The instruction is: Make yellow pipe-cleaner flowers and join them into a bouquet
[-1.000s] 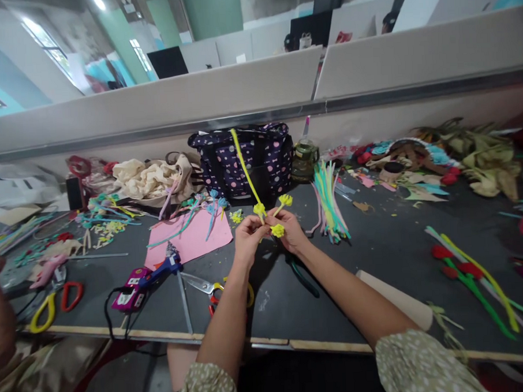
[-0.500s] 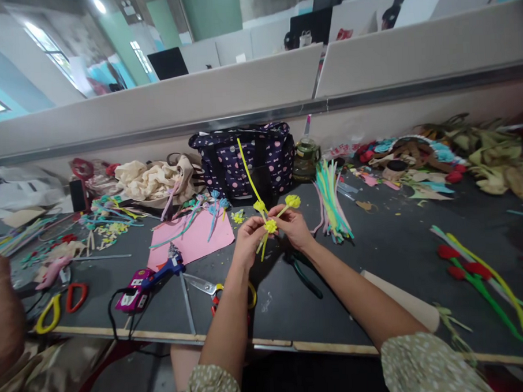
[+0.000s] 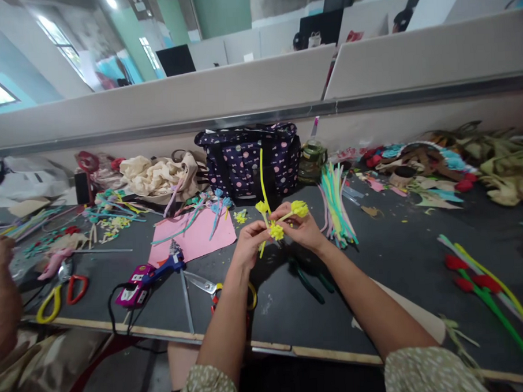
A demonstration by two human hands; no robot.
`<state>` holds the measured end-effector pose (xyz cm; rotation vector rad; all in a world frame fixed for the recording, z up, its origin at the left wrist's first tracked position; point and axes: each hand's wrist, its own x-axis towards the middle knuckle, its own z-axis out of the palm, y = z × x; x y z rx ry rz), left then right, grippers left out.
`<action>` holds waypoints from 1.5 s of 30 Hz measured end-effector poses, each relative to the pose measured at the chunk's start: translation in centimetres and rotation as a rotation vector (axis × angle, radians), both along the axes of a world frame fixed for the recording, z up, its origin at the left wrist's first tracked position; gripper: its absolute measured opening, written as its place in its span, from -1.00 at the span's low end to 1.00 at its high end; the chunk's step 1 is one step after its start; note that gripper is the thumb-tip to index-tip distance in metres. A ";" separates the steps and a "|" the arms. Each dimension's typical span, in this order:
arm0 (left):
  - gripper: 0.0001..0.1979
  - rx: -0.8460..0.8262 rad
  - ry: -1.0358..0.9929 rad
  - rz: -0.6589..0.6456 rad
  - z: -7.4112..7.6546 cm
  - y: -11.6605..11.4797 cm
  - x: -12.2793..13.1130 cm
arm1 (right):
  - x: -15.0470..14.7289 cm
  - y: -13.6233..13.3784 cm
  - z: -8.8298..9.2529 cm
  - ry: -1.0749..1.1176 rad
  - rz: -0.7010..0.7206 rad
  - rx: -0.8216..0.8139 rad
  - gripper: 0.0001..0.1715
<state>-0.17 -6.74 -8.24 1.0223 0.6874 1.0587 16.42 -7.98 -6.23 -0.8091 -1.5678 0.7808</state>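
Both my hands meet above the middle of the dark table, around a yellow pipe-cleaner flower stem (image 3: pixel 263 181) with several fluffy yellow blooms. My left hand (image 3: pixel 251 244) pinches the stem from the left, below one small bloom. From the right, my right hand (image 3: pixel 301 230) has its fingers closed on a branch with a yellow bloom (image 3: pixel 299 208) at its tip. Another yellow bloom (image 3: pixel 276 231) sits between the two hands, facing me. The long stem end points up past the fingers, and a short end pokes out below. Where the pieces join is hidden by my fingers.
Dark-handled pliers (image 3: pixel 307 283) and scissors (image 3: pixel 202 283) lie below my hands. A blue glue gun (image 3: pixel 169 265) rests left, by pink paper (image 3: pixel 194 233). Bundled pipe cleaners (image 3: pixel 336 207) and a patterned bag (image 3: pixel 251 162) stand behind. Another person's arm (image 3: pixel 2 300) is at far left.
The long yellow stem has swung from leaning left to nearly upright. The right-hand bloom has turned and dropped slightly lower. Both hands stay closed on the piece; the whole view has shifted a little.
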 end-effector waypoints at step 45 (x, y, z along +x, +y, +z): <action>-0.78 0.184 -0.097 0.073 0.7 -0.9 -0.3 | 0.2 -2.2 2.9 -0.573 -0.137 0.396 -0.78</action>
